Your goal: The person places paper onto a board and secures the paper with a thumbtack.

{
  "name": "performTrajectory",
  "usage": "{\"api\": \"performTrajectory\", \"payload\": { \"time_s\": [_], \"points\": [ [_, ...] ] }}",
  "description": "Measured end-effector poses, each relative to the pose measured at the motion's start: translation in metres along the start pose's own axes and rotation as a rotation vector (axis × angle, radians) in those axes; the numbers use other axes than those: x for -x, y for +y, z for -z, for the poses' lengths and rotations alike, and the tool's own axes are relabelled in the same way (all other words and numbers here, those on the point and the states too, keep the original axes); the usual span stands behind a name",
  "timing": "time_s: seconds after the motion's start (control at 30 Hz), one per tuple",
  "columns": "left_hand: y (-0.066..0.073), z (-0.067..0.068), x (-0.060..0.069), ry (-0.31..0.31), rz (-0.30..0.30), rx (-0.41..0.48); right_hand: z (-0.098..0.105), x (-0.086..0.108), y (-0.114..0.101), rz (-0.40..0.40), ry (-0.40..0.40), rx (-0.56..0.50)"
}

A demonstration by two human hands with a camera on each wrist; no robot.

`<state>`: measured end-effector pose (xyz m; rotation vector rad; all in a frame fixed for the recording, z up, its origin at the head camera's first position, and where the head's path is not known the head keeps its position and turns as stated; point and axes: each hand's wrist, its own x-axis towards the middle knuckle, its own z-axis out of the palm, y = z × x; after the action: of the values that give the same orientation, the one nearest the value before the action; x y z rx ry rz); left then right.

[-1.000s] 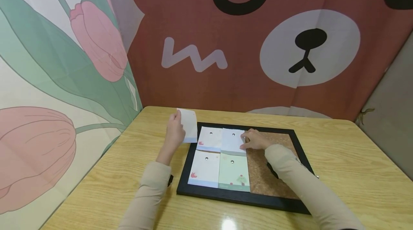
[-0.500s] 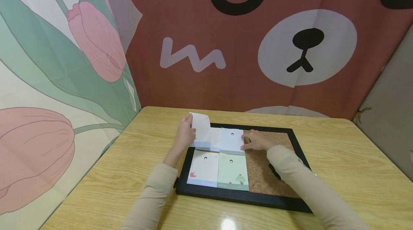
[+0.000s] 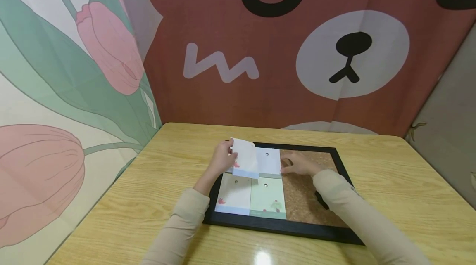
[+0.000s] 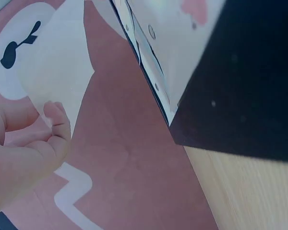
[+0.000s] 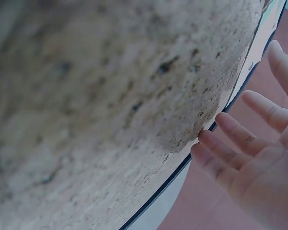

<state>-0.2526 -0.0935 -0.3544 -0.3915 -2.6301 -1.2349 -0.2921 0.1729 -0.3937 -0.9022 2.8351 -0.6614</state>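
My left hand [image 3: 223, 158] pinches a white note sheet [image 3: 246, 155] with a blue bottom strip by its left edge, above the upper left of a black-framed cork board [image 3: 303, 209]. The sheet hides most of the paper pinned beneath it. In the left wrist view, thumb and fingers grip the sheet [image 4: 69, 67]. Beside the right edge of the upper pale blue note [image 3: 271, 164] is my right hand [image 3: 302, 165]. Its fingers are relaxed in the right wrist view, near the cork [image 5: 134, 120], with nothing held. Whether they touch the note is unclear.
Below are a pinned white note [image 3: 235, 194] with a red drawing and a green note [image 3: 268, 199], each with a silver pin. The board lies on a wooden table [image 3: 174, 166]. A bear-print cloth [image 3: 223, 104] hangs behind, and a tulip-print one [image 3: 41, 91] at left.
My left hand has carried the white sheet rightward and down, from beyond the board's left edge to over the upper notes. The right hand stays beside the upper right note, its fingers slightly shifted.
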Motion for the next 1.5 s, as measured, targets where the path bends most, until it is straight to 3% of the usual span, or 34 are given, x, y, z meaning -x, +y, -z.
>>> {"api": "performTrajectory", "payload": {
  "time_s": [0.37,0.53,0.83,1.17,1.5],
  "points": [
    [0.010,-0.012,0.004,-0.123,0.104,0.084,0.001,0.008,-0.006,-0.072,-0.023,-0.001],
    [0.014,-0.018,0.004,-0.201,0.141,0.064,0.000,0.010,-0.010,-0.074,-0.033,-0.013],
    [0.020,-0.029,0.004,-0.307,0.127,0.055,0.001,0.019,-0.014,-0.080,-0.002,-0.003],
    [0.023,-0.042,0.005,-0.359,0.075,0.083,0.004,0.033,-0.011,-0.037,0.023,-0.021],
    [0.030,-0.056,0.005,-0.415,0.092,0.069,0.012,0.046,-0.007,-0.074,0.014,-0.051]
  ]
}}
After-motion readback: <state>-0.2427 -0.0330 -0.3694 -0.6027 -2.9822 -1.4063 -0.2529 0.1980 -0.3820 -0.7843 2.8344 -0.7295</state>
